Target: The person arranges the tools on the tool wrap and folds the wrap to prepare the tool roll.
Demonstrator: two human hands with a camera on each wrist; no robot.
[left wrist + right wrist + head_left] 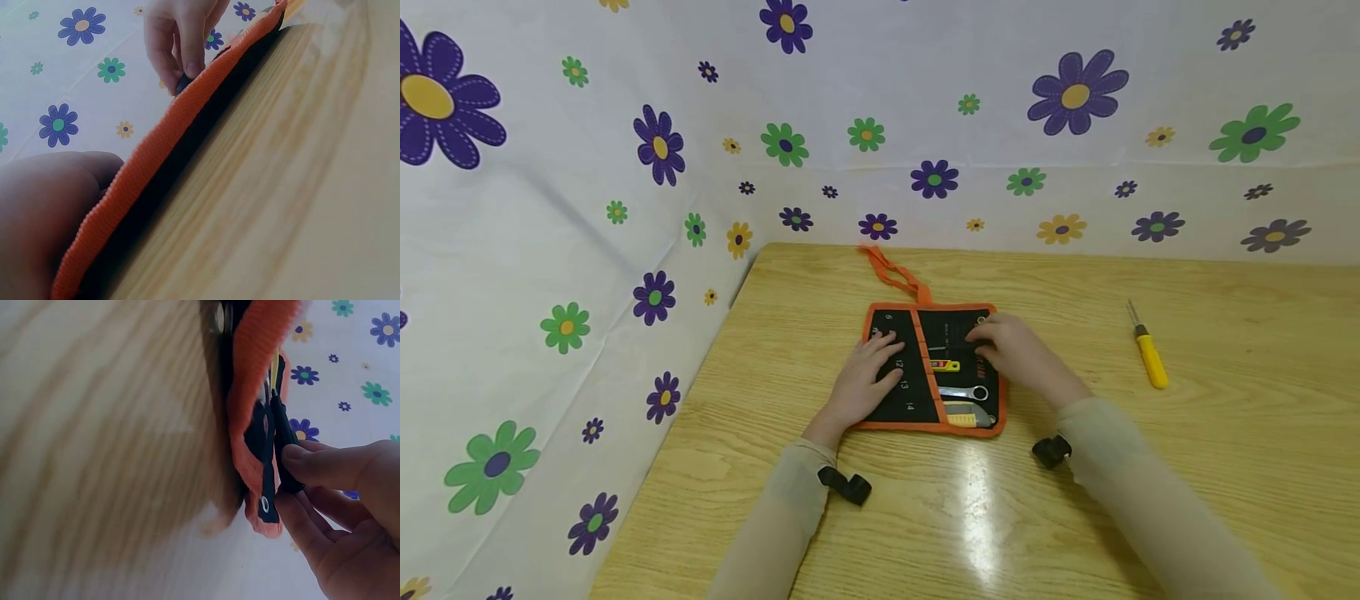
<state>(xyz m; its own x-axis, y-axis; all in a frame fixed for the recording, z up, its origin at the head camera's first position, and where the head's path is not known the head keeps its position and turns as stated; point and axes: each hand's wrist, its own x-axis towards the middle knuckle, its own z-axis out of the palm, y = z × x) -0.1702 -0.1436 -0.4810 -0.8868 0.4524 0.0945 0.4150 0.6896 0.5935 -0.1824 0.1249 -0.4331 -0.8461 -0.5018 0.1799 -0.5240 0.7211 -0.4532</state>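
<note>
A black tool pouch (891, 400) with orange edging lies unfolded on the table. My left hand (862, 379) rests on its left half with the fingers spread over printed size numbers. In the pouch's right half, my right hand (1018, 354) pinches a small screwdriver with a black handle (286, 440) between thumb and fingers; its thin shaft points toward the pockets. Below it, a yellow-ended tool (947, 365), a wrench (966, 392) and a yellow utility knife (967, 414) stick out of the pockets. Another ring end (982, 320) shows beyond my right fingers.
A yellow-handled screwdriver (1152, 361) lies on the wooden table (1240, 483) to the right of the pouch. An orange tie strap (891, 271) trails from the pouch's far edge. A flowered cloth (925, 108) hangs behind and along the left of the table.
</note>
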